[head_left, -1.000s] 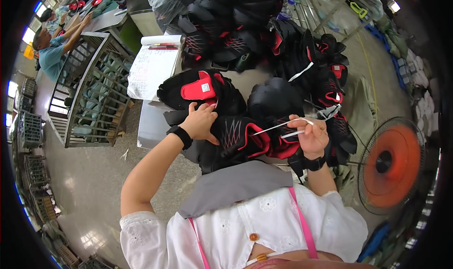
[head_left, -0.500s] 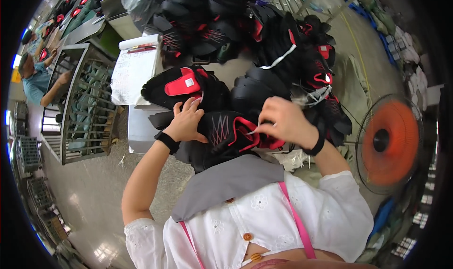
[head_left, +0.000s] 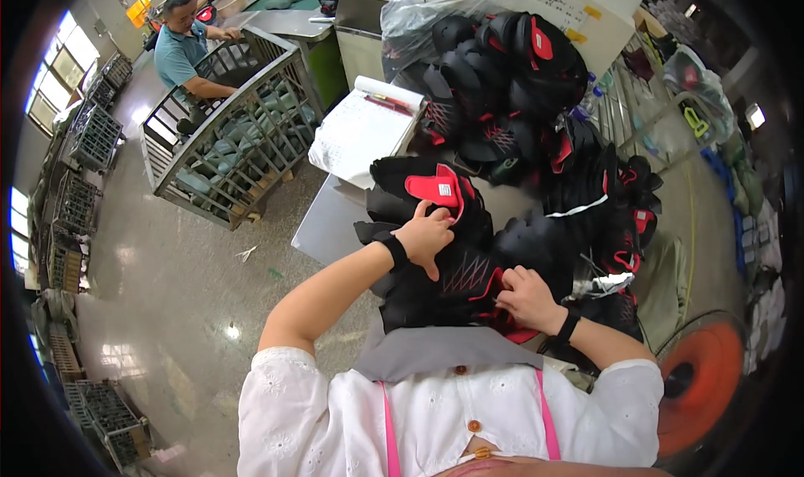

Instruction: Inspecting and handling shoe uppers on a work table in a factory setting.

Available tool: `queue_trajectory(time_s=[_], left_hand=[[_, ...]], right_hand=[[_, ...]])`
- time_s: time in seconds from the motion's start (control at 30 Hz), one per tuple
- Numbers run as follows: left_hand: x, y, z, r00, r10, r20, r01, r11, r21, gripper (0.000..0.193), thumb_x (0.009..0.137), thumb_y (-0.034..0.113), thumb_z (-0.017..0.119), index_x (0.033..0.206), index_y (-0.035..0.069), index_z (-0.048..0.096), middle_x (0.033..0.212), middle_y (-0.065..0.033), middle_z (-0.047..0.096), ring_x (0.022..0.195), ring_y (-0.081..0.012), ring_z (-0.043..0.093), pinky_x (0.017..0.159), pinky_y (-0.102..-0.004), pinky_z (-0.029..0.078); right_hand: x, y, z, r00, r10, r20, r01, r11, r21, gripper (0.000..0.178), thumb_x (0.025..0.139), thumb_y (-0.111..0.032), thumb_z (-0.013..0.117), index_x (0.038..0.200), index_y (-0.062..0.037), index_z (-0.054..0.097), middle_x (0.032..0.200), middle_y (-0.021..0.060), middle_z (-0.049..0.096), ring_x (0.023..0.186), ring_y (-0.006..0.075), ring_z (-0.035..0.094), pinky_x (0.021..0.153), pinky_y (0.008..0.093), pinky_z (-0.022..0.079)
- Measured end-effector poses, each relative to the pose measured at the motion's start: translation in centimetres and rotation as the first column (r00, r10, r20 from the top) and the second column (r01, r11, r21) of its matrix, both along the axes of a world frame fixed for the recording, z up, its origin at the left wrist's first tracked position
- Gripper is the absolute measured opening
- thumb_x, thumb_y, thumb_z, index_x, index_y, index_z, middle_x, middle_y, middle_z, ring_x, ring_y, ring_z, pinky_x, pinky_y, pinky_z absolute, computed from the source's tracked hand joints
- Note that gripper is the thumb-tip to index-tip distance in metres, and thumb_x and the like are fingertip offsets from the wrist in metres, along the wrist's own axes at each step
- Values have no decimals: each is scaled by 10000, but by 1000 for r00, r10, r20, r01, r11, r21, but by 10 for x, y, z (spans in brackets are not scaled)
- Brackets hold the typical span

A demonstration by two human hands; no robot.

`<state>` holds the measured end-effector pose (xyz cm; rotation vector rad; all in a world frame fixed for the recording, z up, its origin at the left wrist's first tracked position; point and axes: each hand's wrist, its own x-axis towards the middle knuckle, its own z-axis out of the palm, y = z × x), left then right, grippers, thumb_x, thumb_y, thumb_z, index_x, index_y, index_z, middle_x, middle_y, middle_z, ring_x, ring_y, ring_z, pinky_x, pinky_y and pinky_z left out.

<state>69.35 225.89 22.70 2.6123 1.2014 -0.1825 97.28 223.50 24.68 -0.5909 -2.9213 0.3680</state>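
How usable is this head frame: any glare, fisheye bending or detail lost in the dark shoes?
Head view: strong fisheye, black corners, the grey metal cage cart bowed; window glare at the left rim and sheen on the polished floor; the black-and-red shoe uppers merge into dark mass; both hands sharp, left hand, right hand.

Right hand has dropped the white lace held out toward 3 o'clock; it now pinches the black-and-red shoe upper. Left hand stays atop.
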Motion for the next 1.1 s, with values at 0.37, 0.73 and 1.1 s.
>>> queue_trajectory(time_s=[0.37,0.73,1.1], left_hand=[[-10,-2,-14,999,51,-19,-51,998,-25,775,468,531,790,1087,104,605,1218,-83,496,1248,-291,327,992,-590,199],[-5,1,-8,996,54,-71,-62,991,-117,823,504,564,763,1135,74,565,1266,-89,468,1253,-279,321,992,-582,199],[-12,3,-29,991,10,137,-14,999,35,798,446,585,765,1058,99,607,1138,-64,539,1159,-249,412,948,-491,263]], right_hand=[[41,19,64,366,-718,-592,-433,432,-791,59,737,-79,598,706,-31,583,831,100,560,896,218,520,876,364,399],[136,59,26,-119,-868,-483,-573,457,-680,201,892,-225,557,842,-32,576,814,49,548,756,174,504,684,286,394],[135,77,6,312,-888,-337,298,429,-853,208,869,-74,534,1070,-25,519,856,77,622,626,79,541,548,197,425]])
